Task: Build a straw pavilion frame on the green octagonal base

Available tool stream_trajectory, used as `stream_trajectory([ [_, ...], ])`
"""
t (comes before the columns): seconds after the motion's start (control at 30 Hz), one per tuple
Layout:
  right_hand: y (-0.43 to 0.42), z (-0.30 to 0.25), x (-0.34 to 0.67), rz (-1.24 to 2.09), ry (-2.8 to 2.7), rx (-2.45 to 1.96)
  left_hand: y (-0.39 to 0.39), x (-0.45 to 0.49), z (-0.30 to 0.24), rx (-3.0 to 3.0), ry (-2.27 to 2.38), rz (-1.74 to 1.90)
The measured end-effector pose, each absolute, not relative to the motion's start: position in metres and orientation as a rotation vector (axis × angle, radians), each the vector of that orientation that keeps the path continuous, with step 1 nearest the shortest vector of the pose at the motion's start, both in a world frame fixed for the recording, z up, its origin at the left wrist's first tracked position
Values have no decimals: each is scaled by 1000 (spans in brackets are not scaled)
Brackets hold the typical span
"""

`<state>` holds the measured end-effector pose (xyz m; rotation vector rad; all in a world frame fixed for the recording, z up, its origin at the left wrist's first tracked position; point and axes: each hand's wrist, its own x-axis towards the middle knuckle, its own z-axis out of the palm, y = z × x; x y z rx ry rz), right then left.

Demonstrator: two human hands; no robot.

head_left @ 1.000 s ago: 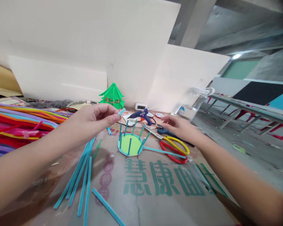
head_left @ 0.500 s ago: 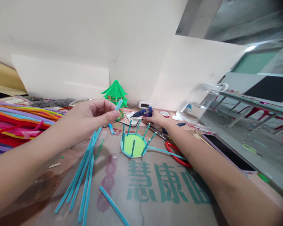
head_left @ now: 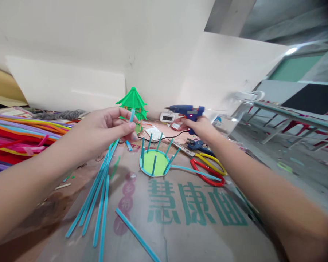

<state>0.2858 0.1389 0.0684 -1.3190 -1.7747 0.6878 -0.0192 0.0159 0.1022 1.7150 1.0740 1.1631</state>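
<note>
My left hand (head_left: 109, 125) is closed in a pinch on a short blue straw piece (head_left: 131, 115), held upright above the table. My right hand (head_left: 198, 126) grips a blue glue gun (head_left: 186, 110), lifted off the table with its nozzle pointing left. Below and between the hands sits a green paper disc (head_left: 153, 163) with a blue rim and several short blue straw posts standing on it. A long blue straw (head_left: 195, 172) runs off the disc to the right.
Several long blue straws (head_left: 98, 198) lie on the cardboard sheet (head_left: 196, 214) at left. Colourful pipe cleaners (head_left: 19, 138) pile at far left. Red and yellow scissors (head_left: 209, 167) lie right of the disc. A green paper pavilion (head_left: 133, 102) and a clear jug (head_left: 235, 112) stand at the back.
My right hand reached to the glue gun, took hold of it and lifted it off the table. My left hand turned the straw piece upright and stayed in place.
</note>
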Motion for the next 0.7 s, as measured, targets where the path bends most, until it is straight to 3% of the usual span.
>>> stream_trajectory([
  [0.27,63,87,321,810,-1819,-1043,6,-8,94,1834,1273,1140],
  [0.47,28,84,326,662,-2207,-1231,0,-3,80,2209,1393,871],
  [0.7,18,81,320,443,-2270,-1482,0,3,70,2251,1431,766],
])
